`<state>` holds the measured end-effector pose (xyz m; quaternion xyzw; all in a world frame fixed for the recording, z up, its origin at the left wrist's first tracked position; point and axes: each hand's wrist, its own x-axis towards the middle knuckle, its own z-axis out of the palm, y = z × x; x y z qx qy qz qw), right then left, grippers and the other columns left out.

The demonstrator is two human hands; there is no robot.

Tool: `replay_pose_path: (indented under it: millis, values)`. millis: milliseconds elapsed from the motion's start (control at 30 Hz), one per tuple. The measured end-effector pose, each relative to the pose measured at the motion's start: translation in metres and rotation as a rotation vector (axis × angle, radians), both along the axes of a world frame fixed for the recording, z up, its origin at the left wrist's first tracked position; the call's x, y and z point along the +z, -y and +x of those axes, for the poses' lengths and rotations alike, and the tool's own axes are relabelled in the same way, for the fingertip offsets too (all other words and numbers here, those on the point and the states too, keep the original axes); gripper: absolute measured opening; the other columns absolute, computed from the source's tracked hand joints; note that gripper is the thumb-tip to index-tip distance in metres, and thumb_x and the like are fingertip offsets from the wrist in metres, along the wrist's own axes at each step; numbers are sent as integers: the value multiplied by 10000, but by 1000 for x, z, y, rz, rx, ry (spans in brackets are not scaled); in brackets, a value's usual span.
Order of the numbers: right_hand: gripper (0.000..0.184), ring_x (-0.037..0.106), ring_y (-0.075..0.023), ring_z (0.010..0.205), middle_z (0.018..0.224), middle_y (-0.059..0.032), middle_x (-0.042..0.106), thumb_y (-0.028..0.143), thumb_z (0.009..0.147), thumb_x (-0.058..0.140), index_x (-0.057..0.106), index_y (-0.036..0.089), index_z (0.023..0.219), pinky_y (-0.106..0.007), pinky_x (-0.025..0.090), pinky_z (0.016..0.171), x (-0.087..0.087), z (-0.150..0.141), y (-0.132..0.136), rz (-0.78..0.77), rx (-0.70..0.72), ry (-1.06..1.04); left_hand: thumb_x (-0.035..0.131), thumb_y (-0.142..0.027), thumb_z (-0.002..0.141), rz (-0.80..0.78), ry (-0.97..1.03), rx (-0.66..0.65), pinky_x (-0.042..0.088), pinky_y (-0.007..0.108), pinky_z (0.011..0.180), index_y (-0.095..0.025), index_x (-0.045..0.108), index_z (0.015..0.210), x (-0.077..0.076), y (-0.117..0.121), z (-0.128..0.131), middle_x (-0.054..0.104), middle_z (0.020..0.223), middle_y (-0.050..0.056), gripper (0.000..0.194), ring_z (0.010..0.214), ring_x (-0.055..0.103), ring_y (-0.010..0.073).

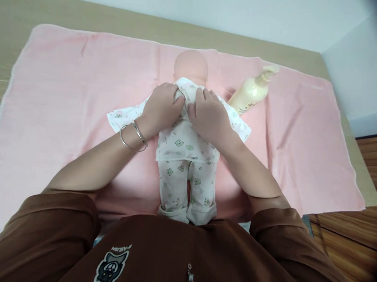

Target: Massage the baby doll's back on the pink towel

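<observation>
A baby doll (191, 64) lies stretched out on a pink towel (84, 76), its bald head away from me and its legs toward my body. It wears a white printed shirt (188, 146) and matching trousers (175, 178) with turned-up cuffs. At the upper part of the shirt, just below the neck, my left hand (163, 108) is closed on the cloth, thumb toward the middle. Opposite it, my right hand (210, 117) grips the shirt with bent fingers, close to the left thumb. Both sleeves spread out sideways, partly covered by my hands and forearms.
A pale yellow pump bottle (251, 93) is on the towel, right of the doll's shoulder and next to the right sleeve. Under the towel is a light wooden table (119, 21), with a white wall (214, 7) behind. Brown wooden flooring (354, 234) shows at right.
</observation>
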<state>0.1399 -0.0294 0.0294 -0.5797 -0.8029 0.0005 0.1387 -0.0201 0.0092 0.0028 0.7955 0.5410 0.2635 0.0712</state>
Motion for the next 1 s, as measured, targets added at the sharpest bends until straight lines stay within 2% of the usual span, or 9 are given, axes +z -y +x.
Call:
replay_pose_path:
  millis: [133,267,333,467,600,700,800,900,1000]
  values:
    - [307,612,-310,1149,1141,-159,659,225,1085,330,621,130,1105,-411,491,1014,3,-1,2,7,43,-43,428,-214,970,-37,28,16,517,494,904,-245,560,897,-8,-6,0,652,958,139,154,999,634,345]
    - [316,621,-327,1113,1134,-172,680,203,1065,322,626,123,1095,-453,496,1006,-10,12,-30,-53,-52,-113,419,-313,1013,21,29,-54,402,557,1134,-139,568,1295,-7,20,8,592,1297,187,363,1311,502,383]
    - [332,610,-329,1153,1167,-177,677,228,1073,319,623,112,1141,-473,483,1041,-14,17,-41,-99,-59,-145,421,-341,1020,30,38,-94,347,552,1197,-117,527,1372,-5,29,11,539,1403,187,430,1394,430,376]
    - [363,558,-345,1296,1277,-210,631,252,1086,333,589,59,1255,-506,425,1141,-9,12,-27,-103,-23,-98,400,-439,1043,-27,128,-64,407,541,1108,-221,597,1158,-9,14,7,621,1252,122,315,1248,515,330]
    - [369,480,-381,1410,1411,-243,567,186,1056,371,547,34,1342,-534,414,1174,1,-1,2,-54,9,-18,319,-650,1038,-111,224,-11,429,548,982,-267,553,928,-22,-13,1,635,999,79,462,1020,534,299]
    - [312,578,-361,1290,1251,-189,659,205,1060,359,622,118,1204,-515,499,1079,1,1,-2,-64,-23,-56,241,-704,1032,-89,219,-16,380,584,1031,-264,570,1048,-24,-7,4,621,1085,101,550,1116,514,344]
    - [334,637,-356,1167,1131,-174,693,288,1083,351,646,133,1091,-510,529,1013,-6,12,-26,-115,-75,-89,301,-647,1037,-23,183,-45,341,591,1112,-258,549,1245,-17,13,10,602,1240,115,506,1275,467,367]
    - [415,616,-361,1207,1174,-184,684,293,1110,280,630,77,1165,-538,493,1060,-11,18,-41,-150,-104,-85,404,-560,1027,-4,170,-65,349,546,1158,-261,529,1320,-10,21,11,586,1327,99,437,1333,448,332]
    - [437,571,-366,1283,1284,-212,648,301,1121,297,577,17,1300,-524,447,1127,-10,11,-31,-120,-97,-18,465,-499,1006,-48,213,-28,367,525,1145,-224,563,1266,-14,6,6,605,1303,117,390,1284,489,321]
